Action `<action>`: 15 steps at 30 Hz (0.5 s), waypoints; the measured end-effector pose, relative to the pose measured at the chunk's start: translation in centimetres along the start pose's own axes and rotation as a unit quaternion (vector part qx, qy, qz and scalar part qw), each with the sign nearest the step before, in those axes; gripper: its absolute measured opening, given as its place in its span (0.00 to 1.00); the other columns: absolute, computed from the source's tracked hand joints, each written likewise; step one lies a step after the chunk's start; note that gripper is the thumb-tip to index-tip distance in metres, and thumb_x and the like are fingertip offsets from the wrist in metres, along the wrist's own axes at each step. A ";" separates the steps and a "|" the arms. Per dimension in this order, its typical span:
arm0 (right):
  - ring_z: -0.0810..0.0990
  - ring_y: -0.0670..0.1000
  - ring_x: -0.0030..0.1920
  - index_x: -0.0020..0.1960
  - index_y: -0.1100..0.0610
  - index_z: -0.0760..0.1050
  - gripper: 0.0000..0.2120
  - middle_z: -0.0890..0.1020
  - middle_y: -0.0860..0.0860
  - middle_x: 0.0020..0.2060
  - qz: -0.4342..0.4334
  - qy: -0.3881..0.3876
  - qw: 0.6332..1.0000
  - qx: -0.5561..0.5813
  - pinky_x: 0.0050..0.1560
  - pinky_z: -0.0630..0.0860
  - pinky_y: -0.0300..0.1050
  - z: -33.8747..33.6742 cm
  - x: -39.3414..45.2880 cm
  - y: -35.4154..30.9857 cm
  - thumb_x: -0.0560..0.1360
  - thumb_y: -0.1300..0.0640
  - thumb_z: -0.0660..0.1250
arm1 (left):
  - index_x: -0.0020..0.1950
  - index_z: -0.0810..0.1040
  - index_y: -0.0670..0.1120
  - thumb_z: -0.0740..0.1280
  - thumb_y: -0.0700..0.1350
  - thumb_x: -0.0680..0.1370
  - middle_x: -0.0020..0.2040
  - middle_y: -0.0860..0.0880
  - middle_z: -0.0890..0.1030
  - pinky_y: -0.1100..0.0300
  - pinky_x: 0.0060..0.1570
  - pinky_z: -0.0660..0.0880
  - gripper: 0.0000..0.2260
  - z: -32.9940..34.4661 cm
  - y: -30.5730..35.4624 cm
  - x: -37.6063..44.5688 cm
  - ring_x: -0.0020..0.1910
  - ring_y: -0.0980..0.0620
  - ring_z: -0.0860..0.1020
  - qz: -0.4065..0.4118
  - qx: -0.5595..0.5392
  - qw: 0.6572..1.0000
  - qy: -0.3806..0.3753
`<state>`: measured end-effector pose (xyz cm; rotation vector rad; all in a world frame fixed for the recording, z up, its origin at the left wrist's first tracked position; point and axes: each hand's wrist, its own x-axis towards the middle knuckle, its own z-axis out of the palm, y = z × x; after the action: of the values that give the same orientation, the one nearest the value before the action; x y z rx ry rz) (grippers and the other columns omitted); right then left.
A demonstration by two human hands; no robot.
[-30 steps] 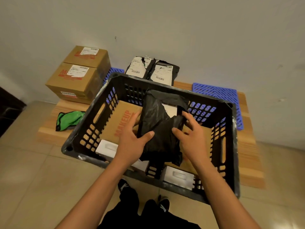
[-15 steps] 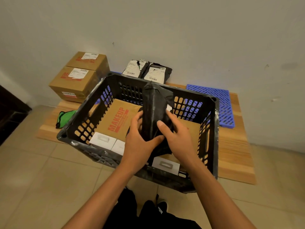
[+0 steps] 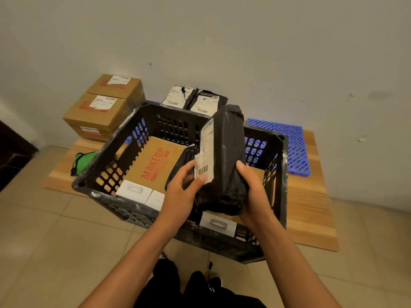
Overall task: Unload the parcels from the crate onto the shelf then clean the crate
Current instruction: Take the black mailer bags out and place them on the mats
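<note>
Head view: both hands grip a black parcel (image 3: 229, 156) held upright over the crate (image 3: 142, 121), left hand (image 3: 180, 196) curled at its label edge, right hand (image 3: 253, 192) wrapped round its right side. A makeup box (image 3: 155, 163) lies along the crate's left side, and two brown boxes (image 3: 100, 112) sit at the wooden platform's (image 3: 311, 207) far left corner.

There are one black crate (image 3: 155, 116), three black bagged parcels (image 3: 229, 156) (one lifted, two by the wall), two stacked brown cartons (image 3: 97, 114), one "MAKEUP" box (image 3: 155, 165), three white boxes (image 3: 133, 191), one blue mat (image 3: 289, 143), one green cloth (image 3: 83, 162), two hands (image 3: 180, 196).
</note>
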<state>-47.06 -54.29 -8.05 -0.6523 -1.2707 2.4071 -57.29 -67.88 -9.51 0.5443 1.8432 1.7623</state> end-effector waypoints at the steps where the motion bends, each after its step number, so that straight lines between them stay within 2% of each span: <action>1: 0.79 0.62 0.66 0.72 0.58 0.71 0.26 0.80 0.61 0.65 0.012 0.005 1.000 0.015 0.65 0.76 0.59 0.1 0.0 0.0 0.79 0.46 0.65 | 0.72 0.73 0.56 0.67 0.44 0.82 0.58 0.66 0.81 0.65 0.55 0.79 0.18 0.0 0.1 0.0 0.59 0.65 0.79 -0.005 0.003 1.000 -0.008; 3: 0.80 0.61 0.64 0.71 0.59 0.73 0.27 0.81 0.61 0.64 0.025 0.022 0.999 0.039 0.60 0.80 0.56 0.2 0.1 0.2 0.77 0.46 0.68 | 0.72 0.72 0.57 0.67 0.42 0.82 0.58 0.68 0.81 0.66 0.54 0.78 0.20 -0.2 0.2 0.1 0.60 0.66 0.78 -0.005 0.002 1.000 -0.010; 5: 0.82 0.61 0.61 0.66 0.59 0.79 0.26 0.83 0.61 0.61 0.036 0.032 0.996 0.074 0.53 0.82 0.52 0.3 0.3 0.4 0.73 0.46 0.72 | 0.71 0.72 0.59 0.68 0.40 0.82 0.58 0.69 0.80 0.69 0.52 0.78 0.21 -0.4 0.5 0.2 0.60 0.66 0.78 -0.001 0.000 1.000 -0.006; 7: 0.84 0.61 0.59 0.59 0.58 0.84 0.24 0.84 0.61 0.59 0.050 0.035 0.992 0.109 0.50 0.82 0.52 0.3 0.6 0.6 0.68 0.46 0.77 | 0.74 0.71 0.57 0.68 0.40 0.81 0.60 0.67 0.80 0.70 0.51 0.77 0.23 -0.8 0.8 0.4 0.61 0.66 0.78 0.003 -0.001 1.000 -0.007; 9: 0.84 0.61 0.58 0.59 0.58 0.84 0.25 0.84 0.61 0.59 0.047 0.049 0.990 0.126 0.49 0.82 0.51 0.1 1.0 0.7 0.66 0.47 0.79 | 0.75 0.70 0.55 0.69 0.39 0.81 0.62 0.64 0.80 0.69 0.53 0.77 0.24 -1.3 1.0 0.7 0.62 0.65 0.78 0.008 -0.013 1.000 -0.003; 12: 0.83 0.60 0.60 0.65 0.56 0.80 0.20 0.83 0.59 0.61 0.024 0.062 0.992 0.105 0.51 0.83 0.51 0.1 1.8 0.7 0.75 0.51 0.72 | 0.75 0.70 0.54 0.70 0.37 0.79 0.65 0.58 0.80 0.62 0.56 0.79 0.27 -1.9 1.1 1.1 0.64 0.63 0.78 0.013 -0.033 0.999 0.019; 15: 0.83 0.56 0.62 0.70 0.48 0.76 0.16 0.82 0.54 0.63 -0.019 0.078 0.997 -0.022 0.53 0.83 0.50 0.4 2.8 0.6 0.82 0.52 0.65 | 0.74 0.72 0.53 0.72 0.36 0.77 0.67 0.56 0.78 0.58 0.56 0.81 0.27 -2.7 0.8 1.5 0.65 0.63 0.77 0.028 -0.027 0.998 0.048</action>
<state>-49.66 -53.49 -8.99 -0.8035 -1.2635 2.2542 -60.23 -68.98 -8.85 0.5028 1.8543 1.9007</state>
